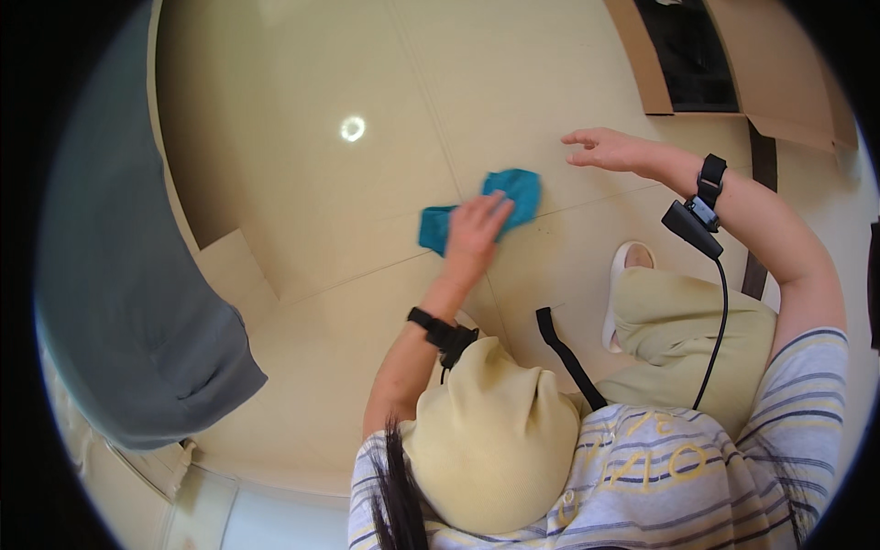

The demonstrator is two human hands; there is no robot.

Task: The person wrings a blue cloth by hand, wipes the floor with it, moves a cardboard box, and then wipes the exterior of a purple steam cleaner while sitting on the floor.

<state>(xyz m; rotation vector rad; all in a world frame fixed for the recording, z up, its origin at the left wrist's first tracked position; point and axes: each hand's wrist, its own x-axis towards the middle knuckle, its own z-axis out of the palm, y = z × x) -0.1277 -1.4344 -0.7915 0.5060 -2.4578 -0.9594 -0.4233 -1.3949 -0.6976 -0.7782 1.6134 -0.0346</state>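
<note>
On the pale tiled floor (330,199) lies a teal cloth (519,192), its two ends showing on either side of my left hand (476,223). That hand is over the cloth's narrow middle, fingers bent on it and slightly blurred. The palm side is hidden. My right hand (599,149) is held out to the right of the cloth, apart from it, with thumb and fingers parted and nothing between them. Each wrist wears a black strap with a small device; a cable runs down from the right device (693,227).
A piece of furniture with a grey fabric cover (137,275) stands at the left. An open cardboard box (784,75) with something black inside is at the upper right. My bent knees and a light shoe (622,275) are close below. A black strap (567,357) hangs before me.
</note>
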